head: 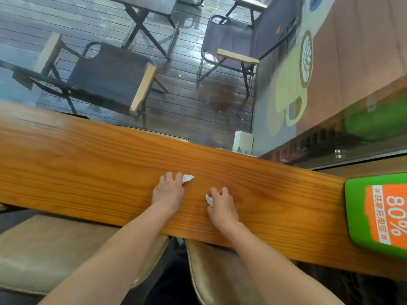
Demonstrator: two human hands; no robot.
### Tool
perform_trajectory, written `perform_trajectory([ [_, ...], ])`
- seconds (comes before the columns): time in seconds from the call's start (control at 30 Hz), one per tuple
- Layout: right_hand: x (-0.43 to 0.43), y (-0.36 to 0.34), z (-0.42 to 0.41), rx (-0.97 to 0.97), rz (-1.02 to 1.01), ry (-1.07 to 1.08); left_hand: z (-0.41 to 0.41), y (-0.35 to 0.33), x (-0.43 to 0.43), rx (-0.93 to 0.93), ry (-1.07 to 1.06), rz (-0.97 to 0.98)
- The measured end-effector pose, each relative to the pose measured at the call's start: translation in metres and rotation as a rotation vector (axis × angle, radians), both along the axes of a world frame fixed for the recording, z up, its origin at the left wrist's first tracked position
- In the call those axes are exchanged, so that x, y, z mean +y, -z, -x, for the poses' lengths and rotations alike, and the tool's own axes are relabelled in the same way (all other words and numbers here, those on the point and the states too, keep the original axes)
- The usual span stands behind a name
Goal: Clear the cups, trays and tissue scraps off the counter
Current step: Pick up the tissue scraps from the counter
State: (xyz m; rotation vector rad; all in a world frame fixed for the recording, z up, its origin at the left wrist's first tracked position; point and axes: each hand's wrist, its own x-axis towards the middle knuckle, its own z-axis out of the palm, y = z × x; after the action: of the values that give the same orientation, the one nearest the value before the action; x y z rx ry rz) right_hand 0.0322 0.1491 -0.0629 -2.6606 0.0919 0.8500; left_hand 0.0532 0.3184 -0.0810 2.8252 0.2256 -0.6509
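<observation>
Two tissue scraps lie on the wooden counter (88, 168), both in the gap between the hands, so each hand has its own piece on its inner side. The far scrap (188, 178) juts out to the right from the fingertips of the left hand (168, 190), its long axis running left to right and tipped slightly away. The near scrap (209, 200) sits against the thumb side of the right hand (223, 205), its long axis running roughly near to far. The left hand lies palm down with knuckles raised and fingers bent onto the wood; its forefinger touches the far scrap, but whether the thumb underneath pinches the scrap cannot be told. The right hand is curled with knuckles up and appears to pinch the near scrap between thumb and forefinger. The hands are apart, the left reaching a little farther across the board than the right, and both forearms come up over the near edge above the padded stools (55, 249). No cups or trays show on this stretch (only a green card (356, 205) at the right end and a white box (243, 142) past the far edge). I judge the coming move to be a close-and-lift by each hand with no reach needed; the thin, crumpled paper may slip if it is only pressed.
</observation>
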Motion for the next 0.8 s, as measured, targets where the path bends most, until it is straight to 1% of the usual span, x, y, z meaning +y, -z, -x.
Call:
perform_trajectory([
  [0.17, -0.002, -0.001, 0.004, -0.024, 0.003, -0.035, 0.002, 0.006, -0.001, 0.041, -0.016, 0.037],
  [0.33, -0.012, -0.002, 0.013, 0.024, -0.041, 0.050, 0.009, 0.003, -0.006, 0.047, 0.047, 0.103],
  [0.47, -0.030, -0.008, 0.019, 0.098, -0.123, 0.126, 0.014, -0.008, -0.017, 0.132, 0.067, 0.177],
  [0.53, -0.042, -0.017, 0.023, 0.125, -0.158, 0.179, 0.018, -0.017, -0.028, 0.151, 0.108, 0.195],
  [0.63, -0.063, -0.032, 0.034, 0.172, -0.217, 0.259, 0.024, -0.034, -0.049, 0.127, 0.203, 0.181],
  [0.8, -0.110, -0.061, 0.060, 0.170, -0.256, 0.302, 0.038, -0.070, -0.103, 0.117, 0.304, 0.198],
])
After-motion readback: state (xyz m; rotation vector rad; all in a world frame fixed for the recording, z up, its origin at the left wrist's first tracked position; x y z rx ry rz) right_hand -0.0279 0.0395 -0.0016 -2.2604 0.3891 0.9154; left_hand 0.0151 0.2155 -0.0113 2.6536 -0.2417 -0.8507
